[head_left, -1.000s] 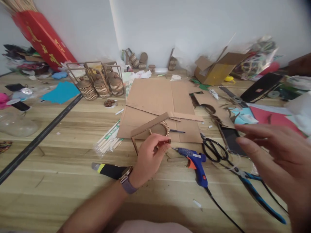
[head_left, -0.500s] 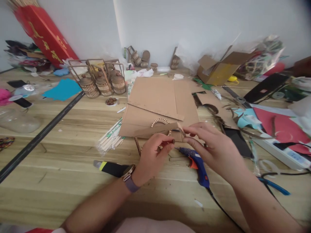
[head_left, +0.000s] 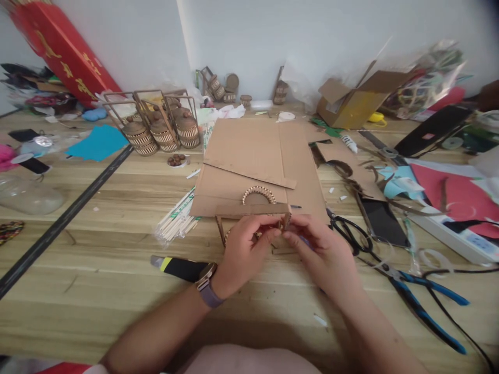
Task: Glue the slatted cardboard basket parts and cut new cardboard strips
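Close together over the table, both hands work on a brown cardboard strip frame [head_left: 253,209] that has a long top bar and bent-down sides. My left hand [head_left: 249,249] is closed, thumb and index pinching a small brown end of it; most of that part is hidden by the fingers. My right hand [head_left: 323,249] pinches the frame's right side strip, its fingertips almost touching the left ones. Just behind the top bar, a round piece with a beaded-looking striped rim [head_left: 259,193] rests on a flat cardboard sheet [head_left: 249,140]. Another striped piece shows partly behind my left hand.
Black-handled scissors [head_left: 346,231] and blue-handled pliers [head_left: 421,306] lie to the right, near a phone [head_left: 384,221] and a power strip [head_left: 452,239]. Leftward are wrapped sticks [head_left: 175,218], a black-and-yellow tool [head_left: 179,269], a bowl of brown beads [head_left: 177,160] and striped lidded baskets [head_left: 159,132].
My right hand has moved left and closed in beside my left hand, bringing the frame's side strip down. The blue glue gun is now almost hidden behind it, while the scissors and pliers have come into view.
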The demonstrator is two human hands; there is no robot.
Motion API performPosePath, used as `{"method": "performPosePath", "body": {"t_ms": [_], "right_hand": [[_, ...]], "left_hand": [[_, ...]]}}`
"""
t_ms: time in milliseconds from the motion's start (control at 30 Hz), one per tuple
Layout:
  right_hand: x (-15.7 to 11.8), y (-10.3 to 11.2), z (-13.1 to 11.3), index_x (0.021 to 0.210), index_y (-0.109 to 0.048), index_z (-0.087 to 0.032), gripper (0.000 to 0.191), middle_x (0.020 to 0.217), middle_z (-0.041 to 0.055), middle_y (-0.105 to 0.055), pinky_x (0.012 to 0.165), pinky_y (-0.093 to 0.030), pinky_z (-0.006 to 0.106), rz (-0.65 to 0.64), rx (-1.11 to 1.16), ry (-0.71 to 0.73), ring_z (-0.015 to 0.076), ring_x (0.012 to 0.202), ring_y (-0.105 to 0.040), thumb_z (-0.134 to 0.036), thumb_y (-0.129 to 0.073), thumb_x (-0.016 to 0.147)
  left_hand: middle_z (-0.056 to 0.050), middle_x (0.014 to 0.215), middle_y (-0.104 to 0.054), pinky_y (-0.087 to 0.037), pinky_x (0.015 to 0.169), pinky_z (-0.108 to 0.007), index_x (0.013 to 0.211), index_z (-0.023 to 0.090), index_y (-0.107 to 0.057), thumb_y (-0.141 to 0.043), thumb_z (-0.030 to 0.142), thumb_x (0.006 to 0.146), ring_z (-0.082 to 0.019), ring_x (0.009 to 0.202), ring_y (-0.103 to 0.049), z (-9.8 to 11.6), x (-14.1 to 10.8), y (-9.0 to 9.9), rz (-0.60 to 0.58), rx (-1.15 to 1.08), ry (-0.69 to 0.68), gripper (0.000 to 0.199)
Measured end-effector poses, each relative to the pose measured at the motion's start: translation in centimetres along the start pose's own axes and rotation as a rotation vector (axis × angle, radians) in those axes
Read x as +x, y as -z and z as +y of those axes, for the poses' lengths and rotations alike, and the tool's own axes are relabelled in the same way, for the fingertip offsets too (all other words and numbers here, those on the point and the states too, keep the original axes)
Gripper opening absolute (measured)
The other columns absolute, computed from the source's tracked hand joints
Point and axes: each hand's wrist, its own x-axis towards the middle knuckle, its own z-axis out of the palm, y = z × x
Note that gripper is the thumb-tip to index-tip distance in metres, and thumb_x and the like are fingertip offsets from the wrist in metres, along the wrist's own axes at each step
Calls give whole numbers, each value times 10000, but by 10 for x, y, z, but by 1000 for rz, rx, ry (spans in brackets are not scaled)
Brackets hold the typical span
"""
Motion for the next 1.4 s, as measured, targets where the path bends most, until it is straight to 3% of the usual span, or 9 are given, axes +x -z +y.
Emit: {"method": "performPosePath", "body": {"t_ms": [233, 433, 800, 1400], "right_hand": [[-5, -12, 0, 1009, -723, -268, 149, 901, 23, -753, 713, -570, 318, 72, 117, -70, 181, 783, -709, -263, -659, 875], [-7, -22, -4, 934, -735, -256, 112, 833, 14, -738, 673, -571, 313, 98, 277, -179, 168, 708, -693, -294, -714, 831], [-10, -40, -7, 909, -735, -262, 96, 797, 13, -704, 689, -535, 327, 151, 294, -169, 182, 750, -666, -311, -724, 828], [-18, -47, -3, 972, -748, -272, 120, 868, 23, -732, 741, -552, 343, 165, 280, -156, 185, 790, -679, -308, -702, 868]], "left_hand": [[-42, 1013, -761, -556, 824, -279, 1019, 219, -714, -622, 235, 965, -174, 934, -698, 3, -1, 3, 4, -20, 18, 108], [-28, 970, -734, -561, 799, -252, 984, 202, -697, -645, 225, 938, -157, 893, -693, 3, -2, 13, 5, -151, 140, 73], [-31, 986, -745, -570, 803, -261, 952, 196, -688, -642, 236, 927, -160, 901, -701, 3, -4, 18, 12, -210, 199, 65], [-32, 982, -730, -562, 824, -257, 956, 193, -694, -642, 213, 927, -158, 916, -687, 3, -6, 16, 8, -251, 192, 63]]}}
